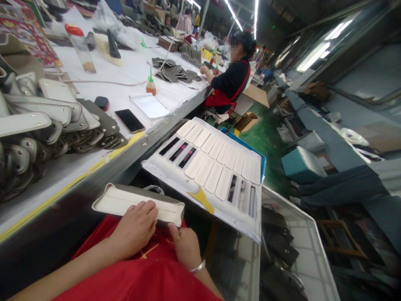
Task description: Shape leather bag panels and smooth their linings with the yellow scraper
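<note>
White panel (pixel 117 200) above the red apron (pixel 138 281).
The left hand (pixel 138 228) rests on it, fingers close together, slightly bent; the right hand (pixel 187 247) holds its corner under the thumb, other fingers being hidden.

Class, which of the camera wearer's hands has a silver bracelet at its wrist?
The right hand, thumb at one end of the long, off-white panel, wears the silver bracelet. The left hand, resting across that panel, shows a bare wrist.

Nothing legible from where I'm standing. Notepad (pixel 151 105) on the workbench (pixel 112 94) has faint handwriting, too small to read. Red printed sheet (pixel 26 37): print too blurred to make out.
</note>
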